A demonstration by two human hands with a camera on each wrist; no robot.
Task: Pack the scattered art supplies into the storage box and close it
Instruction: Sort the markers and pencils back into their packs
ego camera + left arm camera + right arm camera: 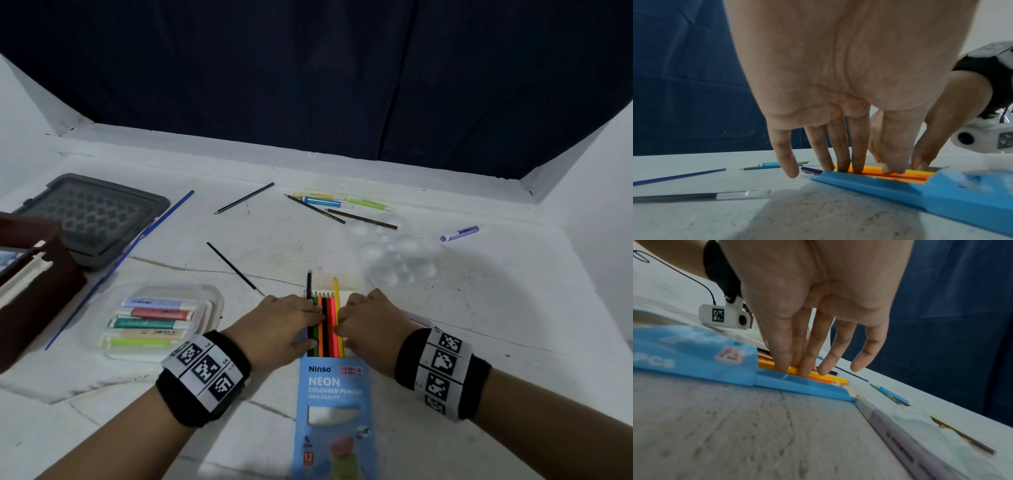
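Here, from the left, the brown box [37,291] is seen open at the table [479,342] edge. In the middle, the pencils [325,322] in the blue pack [330,411] are pressed flat by straight fingers of the left hand [284,325] and right hand [373,320], nothing gripped.

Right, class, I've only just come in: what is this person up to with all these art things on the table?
A person presses the left hand and right hand flat on coloured pencils lying in the pulled-out tray of a blue pencil box. Other pencils, markers, a paintbrush and a clear palette lie scattered on the white table. The brown storage box stands open at the left.
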